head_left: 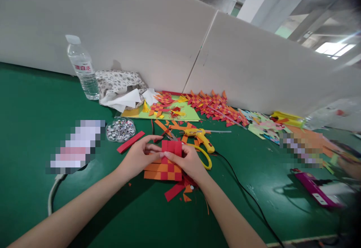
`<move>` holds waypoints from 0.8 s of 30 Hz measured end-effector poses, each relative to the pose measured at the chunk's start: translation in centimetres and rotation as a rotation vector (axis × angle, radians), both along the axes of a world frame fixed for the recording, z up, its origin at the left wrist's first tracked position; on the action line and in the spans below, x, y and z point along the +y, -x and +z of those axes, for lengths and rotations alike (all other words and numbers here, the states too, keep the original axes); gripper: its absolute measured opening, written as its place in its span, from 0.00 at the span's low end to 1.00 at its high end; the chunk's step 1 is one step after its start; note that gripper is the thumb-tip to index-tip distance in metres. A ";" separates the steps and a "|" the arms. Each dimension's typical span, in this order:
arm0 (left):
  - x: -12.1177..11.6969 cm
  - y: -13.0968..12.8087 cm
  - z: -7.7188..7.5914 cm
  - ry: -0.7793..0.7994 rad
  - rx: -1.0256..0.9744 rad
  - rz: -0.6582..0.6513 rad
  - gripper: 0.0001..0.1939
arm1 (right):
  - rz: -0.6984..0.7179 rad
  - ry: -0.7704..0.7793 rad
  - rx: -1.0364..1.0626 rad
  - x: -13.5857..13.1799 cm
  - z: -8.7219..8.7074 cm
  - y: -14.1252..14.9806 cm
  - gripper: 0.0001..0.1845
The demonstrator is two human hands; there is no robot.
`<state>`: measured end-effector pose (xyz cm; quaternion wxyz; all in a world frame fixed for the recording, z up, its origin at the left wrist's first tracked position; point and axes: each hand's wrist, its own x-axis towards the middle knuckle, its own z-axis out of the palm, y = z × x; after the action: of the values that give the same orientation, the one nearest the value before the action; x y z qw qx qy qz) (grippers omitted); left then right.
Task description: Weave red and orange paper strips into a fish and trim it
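Observation:
A woven piece of red and orange paper strips (162, 175) is between my hands, checkered on its right part, with loose orange strips reaching left. My left hand (139, 154) pinches it at the upper left edge, thumb and fingertips at a red strip. My right hand (191, 161) grips the right side, its thumb pressed on the upright red strips and its fingers partly hidden behind. Just beyond lie yellow-handled scissors (209, 162), partly covered by my right hand, and a yellow glue gun (199, 134). Red and orange paper scraps (175, 191) lie beneath and around the weave.
Left are a red strip (131, 142), a tub of googly eyes (120, 129), a blurred-out phone-like object (79, 146) on a cable and a water bottle (81, 67). Finished paper fish (208, 105) line the partition. Right are a purple power strip (313, 189) and another person's hand (349, 167).

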<state>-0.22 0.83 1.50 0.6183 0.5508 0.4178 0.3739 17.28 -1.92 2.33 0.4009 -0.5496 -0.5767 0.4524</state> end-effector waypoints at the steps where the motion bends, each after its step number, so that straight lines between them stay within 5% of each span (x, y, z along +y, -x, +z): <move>1: 0.0 0.0 0.0 -0.006 0.010 0.000 0.24 | -0.015 -0.012 -0.009 0.0 -0.1 -0.1 0.17; 8: 0.2 0.0 -0.2 0.017 0.018 -0.080 0.09 | -0.106 -0.055 -0.078 0.1 0.0 0.0 0.21; 17: 0.1 0.1 0.0 0.027 0.046 -0.103 0.10 | -0.117 -0.084 -0.069 0.2 -0.3 -0.1 0.28; 24: 0.2 0.2 -0.2 0.078 0.044 -0.145 0.12 | -0.116 -0.035 -0.085 0.1 0.2 -0.1 0.23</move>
<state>-0.40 1.01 1.34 0.6554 0.5631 0.4047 0.2993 17.33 -1.82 2.48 0.4111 -0.5938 -0.5682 0.3945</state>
